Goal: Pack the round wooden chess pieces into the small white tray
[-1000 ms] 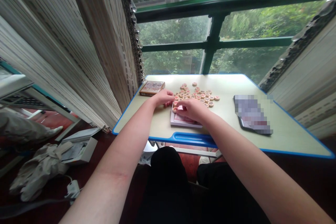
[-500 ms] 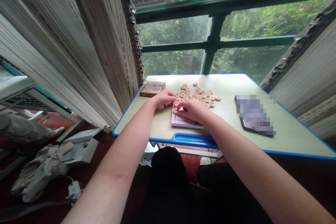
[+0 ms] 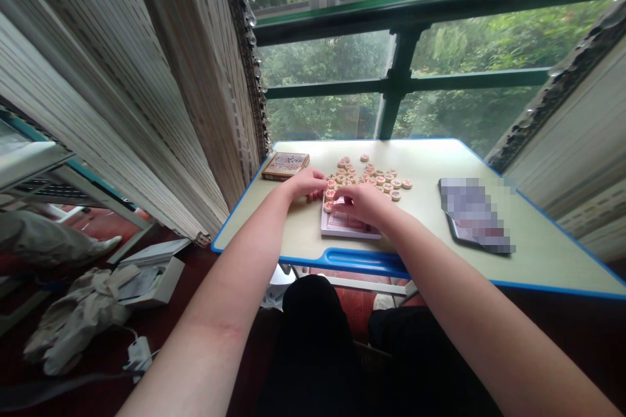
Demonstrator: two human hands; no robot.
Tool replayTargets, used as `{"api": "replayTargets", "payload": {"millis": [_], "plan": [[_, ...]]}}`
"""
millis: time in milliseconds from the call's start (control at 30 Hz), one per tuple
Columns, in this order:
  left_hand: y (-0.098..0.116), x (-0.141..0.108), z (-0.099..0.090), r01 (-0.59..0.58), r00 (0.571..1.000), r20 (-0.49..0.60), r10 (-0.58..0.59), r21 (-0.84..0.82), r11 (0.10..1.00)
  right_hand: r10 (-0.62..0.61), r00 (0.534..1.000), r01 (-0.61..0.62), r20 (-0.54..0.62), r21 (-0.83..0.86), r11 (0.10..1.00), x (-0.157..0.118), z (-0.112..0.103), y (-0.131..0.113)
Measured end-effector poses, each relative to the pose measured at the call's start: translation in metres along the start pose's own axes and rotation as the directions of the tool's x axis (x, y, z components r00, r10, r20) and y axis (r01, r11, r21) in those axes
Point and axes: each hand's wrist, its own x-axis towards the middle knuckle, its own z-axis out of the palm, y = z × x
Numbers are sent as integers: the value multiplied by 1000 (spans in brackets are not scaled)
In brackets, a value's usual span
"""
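Pieces [image 3: 330, 194]: at left edge of white box [image 3: 345, 228], more beyond it; likely light, rigid, best pinched by rims.
Right hand [image 3: 358, 201]: over white box, half-curled at nearest piece; grip unclear.
Left hand [image 3: 308, 183]: left of white box, loosely curled; hold unclear.

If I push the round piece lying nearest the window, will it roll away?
The round piece would probably slide rather than roll, since it lies on its flat face. It looks low and wide, so it seems unlikely to tip. Stood on its rounded edge, though, it might roll across the table.
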Motion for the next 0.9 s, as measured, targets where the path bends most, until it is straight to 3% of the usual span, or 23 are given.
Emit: {"api": "replayTargets", "payload": {"millis": [200, 333, 433, 533, 700, 900], "plan": [[4, -2, 1, 28, 1000, -8, -29, -7, 1000, 50, 989, -49, -138, 15, 999, 2, -3, 5], [3, 0, 5, 21, 995, -95, -23, -23, 1000, 163, 933, -165, -320, 23, 986, 9, -1, 21], [2, 3, 10, -66, 974, -217, 72, 34, 997, 272, 882, -268, -384, 65, 961, 13, -1, 35], [1, 3, 13, -184, 937, -269, 224, 165, 969, 360, 844, -367, -398, 61, 928, 13, 0, 43], [1, 2, 16, -278, 893, -243, 379, 363, 889, 302, 891, -332, -339, -32, 943, 13, 4, 42], [-4, 8, 15, -333, 888, -180, 422, 379, 863, 313, 900, -337, -305, -30, 941, 13, 3, 39]]}}
